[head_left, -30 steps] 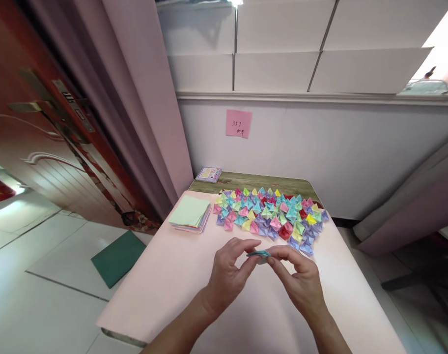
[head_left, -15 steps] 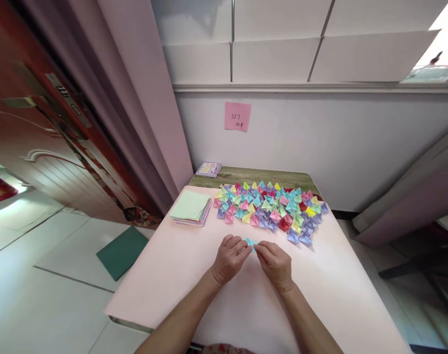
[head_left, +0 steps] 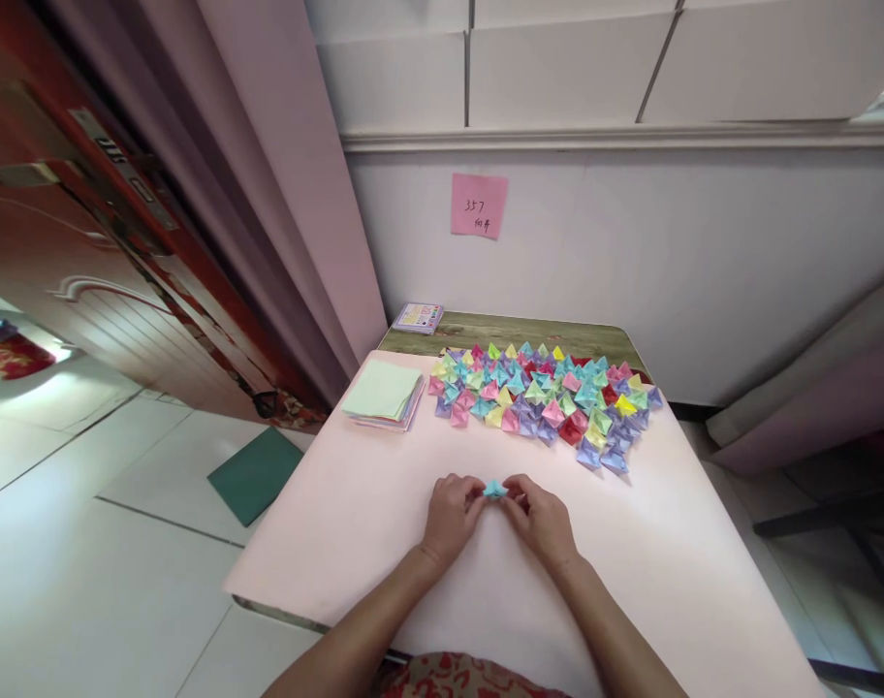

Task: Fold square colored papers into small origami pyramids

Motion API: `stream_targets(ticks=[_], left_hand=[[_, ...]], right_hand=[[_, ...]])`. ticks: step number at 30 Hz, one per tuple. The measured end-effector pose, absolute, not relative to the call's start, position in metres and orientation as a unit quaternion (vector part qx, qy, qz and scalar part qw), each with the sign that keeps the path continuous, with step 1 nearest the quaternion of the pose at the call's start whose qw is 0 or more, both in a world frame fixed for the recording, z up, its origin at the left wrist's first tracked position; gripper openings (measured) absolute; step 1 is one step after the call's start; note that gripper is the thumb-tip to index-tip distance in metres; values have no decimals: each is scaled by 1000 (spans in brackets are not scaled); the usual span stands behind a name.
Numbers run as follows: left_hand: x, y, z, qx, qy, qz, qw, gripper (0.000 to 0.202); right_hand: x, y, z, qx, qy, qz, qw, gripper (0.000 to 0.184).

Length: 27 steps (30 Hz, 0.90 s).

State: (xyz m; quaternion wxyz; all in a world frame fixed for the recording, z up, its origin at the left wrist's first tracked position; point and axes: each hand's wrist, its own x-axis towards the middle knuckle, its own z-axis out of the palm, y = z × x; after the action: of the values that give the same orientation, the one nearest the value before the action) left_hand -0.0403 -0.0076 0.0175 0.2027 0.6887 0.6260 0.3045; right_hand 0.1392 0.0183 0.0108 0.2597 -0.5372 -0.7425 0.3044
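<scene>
Between my two hands is a small light-blue folded paper piece, with a raised point in its middle. My left hand pinches its left end between thumb and fingers. The right end is pinched the same way by my right hand. Both hands are low over the pink-covered table, near its middle. Beyond them lie many folded paper pieces in purple, blue, pink, yellow, green and red, packed closely together.
A stack of square paper sheets, pale green on top, lies left of the folded pieces. Farther back is a small pile of printed packs. A pink note hangs on the wall. A green board lies on the floor at the left.
The light-blue paper has gone from flatter to a raised, pointed shape, and my fingers have shifted to its two ends. The camera view has tilted down slightly.
</scene>
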Motion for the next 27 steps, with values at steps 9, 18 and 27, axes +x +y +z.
stream_targets(ticks=[9,18,27], left_hand=[[-33,11,20,663,669,260,211,7],[-39,21,20,642,680,235,263,4],[-48,5,11,710,605,296,205,13]], right_hand=[[125,20,19,-623,-713,242,212,19],[107,47,46,-669,-707,228,4,16],[105,57,45,-667,-707,235,-5,13]])
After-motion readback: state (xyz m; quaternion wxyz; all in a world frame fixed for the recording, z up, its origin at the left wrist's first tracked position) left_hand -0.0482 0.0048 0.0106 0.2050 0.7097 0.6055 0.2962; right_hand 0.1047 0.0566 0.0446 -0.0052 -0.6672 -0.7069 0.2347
